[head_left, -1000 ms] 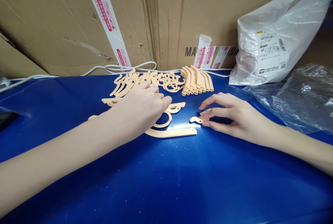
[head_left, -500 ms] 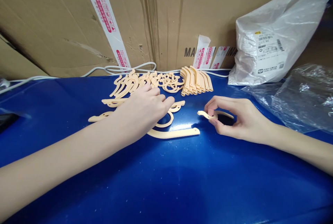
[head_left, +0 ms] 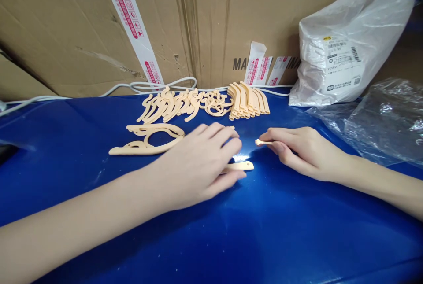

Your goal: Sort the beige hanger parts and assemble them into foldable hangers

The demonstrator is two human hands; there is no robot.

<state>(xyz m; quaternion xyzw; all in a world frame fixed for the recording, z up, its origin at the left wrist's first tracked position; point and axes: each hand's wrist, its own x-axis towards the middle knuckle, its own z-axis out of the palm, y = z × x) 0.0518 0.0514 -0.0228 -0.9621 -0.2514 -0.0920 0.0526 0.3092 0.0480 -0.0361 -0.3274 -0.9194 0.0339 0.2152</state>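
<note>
My left hand (head_left: pixel 208 160) reaches over beige plastic pieces, which look like parts of folding clothes hangers. Its thumb is spread from the fingers, beside a curved hanger arm (head_left: pixel 243 166) lying on the table; the palm hides most of that arm. Under and left of the wrist are joined hanger arms (head_left: pixel 148 148) with a ring-shaped part between them. On the right, my right hand (head_left: pixel 297 152) pinches a small beige hanger piece (head_left: pixel 262 142) between thumb and fingers, seen nearly edge-on and partly covered.
Along the back of the blue table (head_left: pixel 198 240) lie hook-shaped pieces (head_left: pixel 165 105) and a stack of curved arms (head_left: pixel 247 101). Behind them run a white cable (head_left: pixel 119 88) and a large cardboard box (head_left: pixel 211 28). A white plastic bag (head_left: pixel 330 64) and clear film (head_left: pixel 390 121) occupy the right.
My left hand has moved right and nearer, now over the curved arm, with its thumb spread. The piece in my right hand has turned edge-on as the fingers closed flatter.
</note>
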